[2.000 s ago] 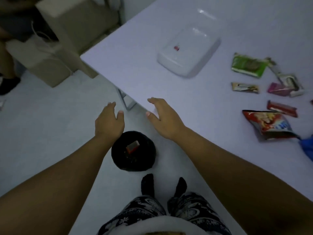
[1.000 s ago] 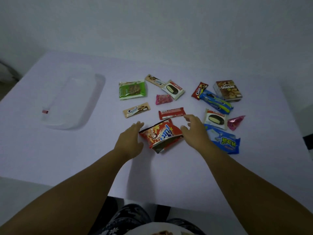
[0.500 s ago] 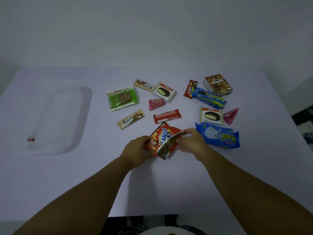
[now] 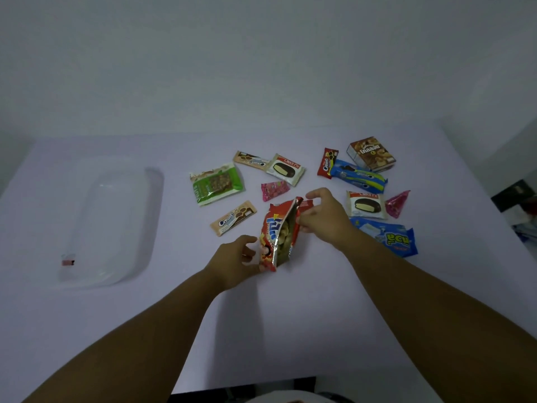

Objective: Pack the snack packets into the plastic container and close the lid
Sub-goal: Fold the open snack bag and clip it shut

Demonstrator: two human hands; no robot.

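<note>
A red snack bag (image 4: 277,232) stands on edge just above the white table (image 4: 261,315). My left hand (image 4: 234,264) grips its near bottom corner and my right hand (image 4: 324,218) pinches its far top edge. The clear plastic container (image 4: 112,225), lid on, lies at the table's left with a red tag at its near corner. Several other packets lie scattered beyond and right of my hands: a green bar (image 4: 216,184), a beige cream wafer (image 4: 234,218), a pink sweet (image 4: 274,190), two Choco Pies (image 4: 286,170) and a blue bag (image 4: 386,235).
A brown nut box (image 4: 372,154), a blue biscuit roll (image 4: 359,175), a red Oreo pack (image 4: 327,162) and a pink cone packet (image 4: 397,203) lie at the far right. A pale wall (image 4: 261,59) rises behind the table. The table's right edge drops off near dark objects (image 4: 515,194).
Both hands closed on the red snack bag and lifted it off the table onto its edge. My view swung from the table's corner to face the packets.
</note>
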